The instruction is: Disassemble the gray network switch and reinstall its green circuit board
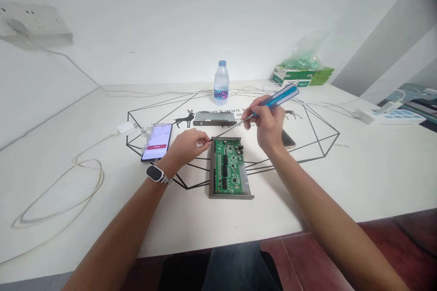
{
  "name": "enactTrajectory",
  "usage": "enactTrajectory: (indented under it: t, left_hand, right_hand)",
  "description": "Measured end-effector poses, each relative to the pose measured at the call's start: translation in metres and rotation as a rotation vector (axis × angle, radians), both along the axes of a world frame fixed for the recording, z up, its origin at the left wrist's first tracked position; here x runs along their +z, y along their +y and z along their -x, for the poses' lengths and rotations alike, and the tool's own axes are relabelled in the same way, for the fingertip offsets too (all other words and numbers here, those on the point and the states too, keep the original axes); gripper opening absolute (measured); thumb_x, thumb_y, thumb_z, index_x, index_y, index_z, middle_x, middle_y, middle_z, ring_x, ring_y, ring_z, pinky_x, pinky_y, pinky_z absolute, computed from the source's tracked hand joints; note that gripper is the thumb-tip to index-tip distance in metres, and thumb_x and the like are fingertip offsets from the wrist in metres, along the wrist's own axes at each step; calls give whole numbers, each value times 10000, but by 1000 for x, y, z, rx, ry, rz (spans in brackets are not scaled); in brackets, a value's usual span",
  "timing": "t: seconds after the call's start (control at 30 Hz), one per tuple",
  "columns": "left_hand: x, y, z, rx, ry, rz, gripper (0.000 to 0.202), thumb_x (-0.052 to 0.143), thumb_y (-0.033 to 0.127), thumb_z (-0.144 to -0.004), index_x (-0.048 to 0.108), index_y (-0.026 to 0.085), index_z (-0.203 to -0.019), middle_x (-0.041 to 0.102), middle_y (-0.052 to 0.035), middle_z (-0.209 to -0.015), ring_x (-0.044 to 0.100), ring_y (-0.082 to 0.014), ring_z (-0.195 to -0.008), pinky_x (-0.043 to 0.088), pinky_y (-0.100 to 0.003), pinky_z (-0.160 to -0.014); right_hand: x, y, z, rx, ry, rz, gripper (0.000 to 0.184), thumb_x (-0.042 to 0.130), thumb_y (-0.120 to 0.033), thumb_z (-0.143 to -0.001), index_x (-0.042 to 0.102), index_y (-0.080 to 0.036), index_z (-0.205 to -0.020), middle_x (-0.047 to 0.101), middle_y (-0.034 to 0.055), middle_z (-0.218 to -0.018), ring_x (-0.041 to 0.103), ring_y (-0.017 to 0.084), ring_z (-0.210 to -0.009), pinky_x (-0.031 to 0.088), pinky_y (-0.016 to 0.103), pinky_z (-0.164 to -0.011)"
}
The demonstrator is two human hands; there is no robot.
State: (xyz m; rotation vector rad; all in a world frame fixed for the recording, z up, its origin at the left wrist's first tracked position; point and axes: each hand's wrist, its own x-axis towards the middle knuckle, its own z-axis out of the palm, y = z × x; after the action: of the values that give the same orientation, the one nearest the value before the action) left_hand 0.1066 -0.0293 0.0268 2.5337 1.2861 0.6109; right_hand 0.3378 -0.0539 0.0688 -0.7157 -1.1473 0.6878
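Note:
A blue-handled screwdriver is gripped in my right hand, its long shaft slanting down to the left. My left hand is pinched closed at the screwdriver's tip; whatever is between the fingertips is too small to make out. Both meet at the far left corner of a grey metal casing, which lies flat on the table. Inside the casing is a green circuit board with black components. Behind it rests a separate grey metal cover.
A lit phone lies left of my left hand, near a white charger plug and looped cable. Beyond the cover stands a water bottle. A dark flat object is partly behind my right wrist. Green boxes sit at back right.

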Motion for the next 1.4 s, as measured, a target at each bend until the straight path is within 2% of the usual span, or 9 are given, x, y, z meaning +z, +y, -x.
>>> enactTrajectory:
  t: [0.4, 0.57, 0.7, 0.8, 0.93, 1.03, 1.13, 1.3, 1.4]
  left_hand:
    - [2, -2, 0, 0, 2, -19, 204, 586, 346, -937, 727, 219, -863, 764, -41, -862, 670, -227, -844, 474, -341, -720]
    - [2, -5, -2, 16, -6, -62, 206, 573, 329, -945, 713, 212, -849, 758, -49, -874, 662, -227, -848, 478, -346, -728]
    - [1, -6, -4, 26, 18, -90, 209, 554, 306, -944, 705, 208, -837, 744, -54, -840, 649, -229, -825, 471, -349, -716]
    - [1, -6, -4, 46, 26, -89, 207, 553, 306, -939, 699, 208, -831, 742, -59, -844, 649, -234, -837, 475, -353, -726]
    - [1, -5, -2, 83, 10, -66, 187, 568, 301, -929, 698, 203, -837, 747, -61, -864, 656, -236, -846, 479, -359, -734]
    - [1, -6, -3, 76, -10, -88, 208, 558, 323, -950, 695, 203, -850, 752, -63, -879, 659, -237, -850, 478, -360, -728]
    - [0, -9, -6, 61, -12, -108, 243, 529, 347, -980, 691, 207, -865, 752, -67, -886, 655, -241, -860, 472, -360, -723]
    - [-2, -11, -15, 35, -55, -131, 209, 540, 329, -994, 684, 210, -900, 753, -57, -920, 643, -239, -881, 474, -362, -750]
    - [-3, -11, -22, 18, -101, -132, 180, 575, 332, -989, 687, 219, -906, 756, -41, -930, 635, -245, -921, 467, -360, -750]
  right_hand:
    - [0, 0, 1, -41, -39, 34, 206, 678, -326, -882, 562, -230, -741, 650, -26, -591, 541, 102, -405, 430, 259, -399]
    - [3, -1, 4, -57, -48, 65, 294, 756, -492, -877, 610, -236, -868, 684, -23, -652, 606, 115, -432, 481, 261, -400]
    - [5, -5, 7, 5, -86, 137, 375, 789, -527, -842, 594, -262, -1021, 689, -39, -673, 646, 131, -458, 512, 263, -414]
    - [4, -6, 7, 95, -114, 120, 400, 812, -449, -820, 571, -268, -1083, 710, -47, -700, 654, 131, -494, 569, 281, -493]
    - [3, -3, 5, 211, -119, 122, 348, 797, -344, -812, 610, -226, -1081, 754, -13, -778, 662, 125, -565, 611, 304, -585]
    - [3, -2, 4, 244, -138, 160, 326, 762, -380, -858, 651, -202, -1107, 771, 14, -839, 683, 125, -611, 636, 325, -663]
    - [3, -3, 5, 223, -147, 158, 376, 763, -430, -875, 663, -213, -1166, 779, 18, -851, 704, 134, -624, 642, 325, -673]
    - [2, -4, 8, 246, -152, 157, 318, 774, -493, -867, 737, -189, -952, 789, 57, -908, 710, 136, -656, 656, 335, -701]
    - [1, -2, 10, 260, -179, 121, 286, 779, -454, -872, 750, -204, -1008, 783, 40, -922, 699, 127, -675, 644, 333, -722]
